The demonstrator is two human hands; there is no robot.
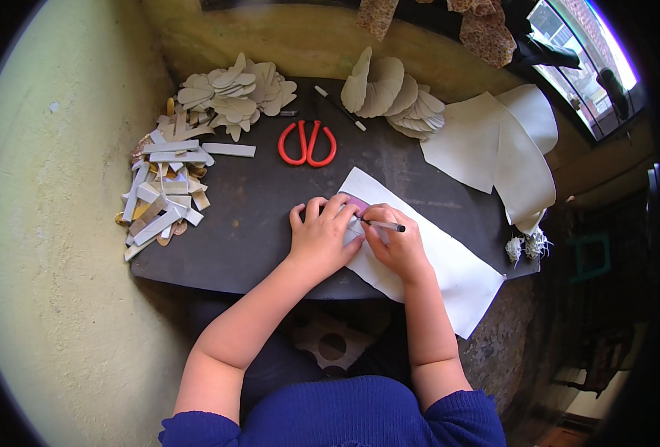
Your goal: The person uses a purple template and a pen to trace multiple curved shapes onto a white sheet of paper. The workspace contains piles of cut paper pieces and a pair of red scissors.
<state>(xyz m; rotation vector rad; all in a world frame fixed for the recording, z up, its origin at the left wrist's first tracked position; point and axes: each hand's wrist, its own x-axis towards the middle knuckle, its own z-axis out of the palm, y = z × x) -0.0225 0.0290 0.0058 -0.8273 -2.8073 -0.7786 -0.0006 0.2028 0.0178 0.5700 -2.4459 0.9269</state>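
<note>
My right hand (401, 249) grips a pen (386, 226), its tip down by a small purplish flat piece (357, 204) on a white sheet (442, 249). My left hand (321, 235) rests with spread, bent fingers over that piece and the sheet's left edge. Its fingers and thumb cover part of the piece, so its full outline is hidden. The sheet lies slantwise and hangs past the table's front edge. Beyond my hands, scissors with red handles (308, 145) lie on the dark table (248, 216).
Offcut strips (162, 194) heap at the left beside the wall (62, 223). Cut rounded pieces (233, 93) and stacked oval pieces (389, 93) stand at the back, a marker (340, 108) between them. Large pale sheets (494, 141) and shredded white bundles (527, 244) lie right.
</note>
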